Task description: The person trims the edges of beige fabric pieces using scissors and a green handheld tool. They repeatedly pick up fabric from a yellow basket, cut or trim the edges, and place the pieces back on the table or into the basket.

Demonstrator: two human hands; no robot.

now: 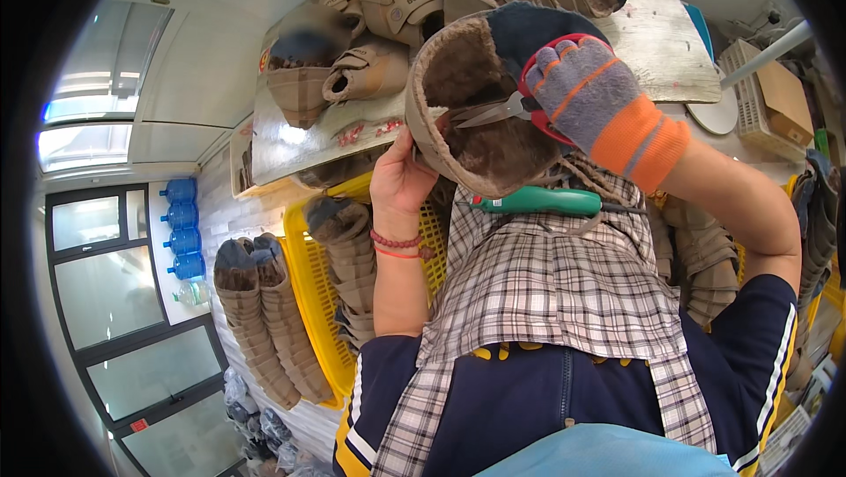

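My bare left hand [401, 179], with a beaded bracelet and red cord at its wrist, grips the left edge of a beige shoe upper [454, 67]. This upper has brown fleece lining and a dark blue part at the top right. My right hand [589, 98], in a grey and orange knit glove, is closed on red-handled scissors [498, 112]. The scissor blades are slightly apart inside the upper, with their tips by the lining near my left fingers. Below lies a green-handled tool [546, 201] with a thin dark end, across my plaid apron [546, 274].
More beige shoe uppers [370, 71] lie on the worn table [308, 151] ahead. Left of me stand a yellow basket [308, 301] with stacked uppers and further stacks [264, 327] on the floor. Blue water bottles [181, 217] line the left wall; a cardboard box [784, 115] is at right.
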